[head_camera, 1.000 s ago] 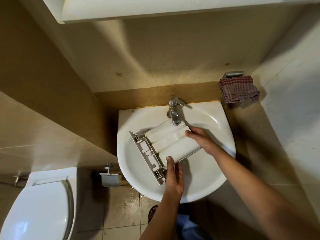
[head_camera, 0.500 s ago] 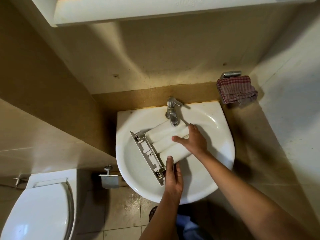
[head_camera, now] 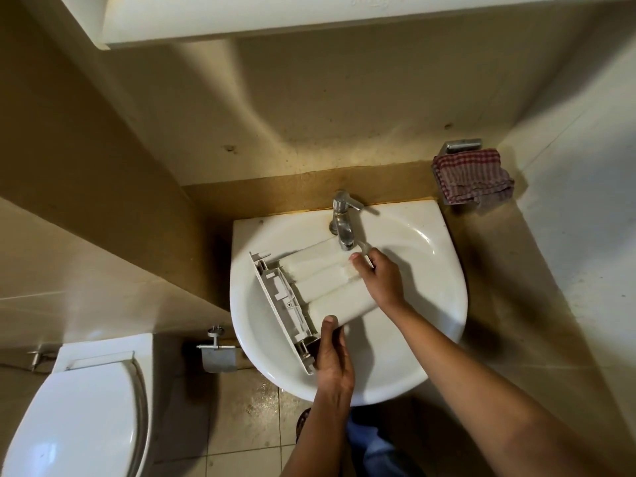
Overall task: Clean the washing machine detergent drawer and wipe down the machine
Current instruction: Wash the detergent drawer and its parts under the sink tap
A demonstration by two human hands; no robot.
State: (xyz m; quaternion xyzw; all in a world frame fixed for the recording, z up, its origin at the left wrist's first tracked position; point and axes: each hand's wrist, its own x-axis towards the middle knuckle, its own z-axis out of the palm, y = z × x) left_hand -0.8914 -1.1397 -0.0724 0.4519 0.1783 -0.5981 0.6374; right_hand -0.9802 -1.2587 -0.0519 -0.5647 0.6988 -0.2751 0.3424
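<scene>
The white detergent drawer (head_camera: 321,284) lies upside down in the white sink (head_camera: 426,297), its grey front panel (head_camera: 280,304) toward the left and its rounded bottoms facing up. My left hand (head_camera: 332,356) grips the drawer's near corner, thumb on top. My right hand (head_camera: 380,275) grips the far end of the drawer right under the chrome tap (head_camera: 342,223), thumb across the top. I cannot tell whether water runs from the tap.
A red checked cloth (head_camera: 473,177) hangs on a metal holder at the right wall. A toilet (head_camera: 79,407) stands at the lower left, with a paper holder (head_camera: 218,356) beside the sink. A white shelf (head_camera: 309,18) overhangs at the top.
My right hand slid from the drawer's middle up to its far end by the tap. The drawer shifted slightly. My left hand kept its grip on the near corner.
</scene>
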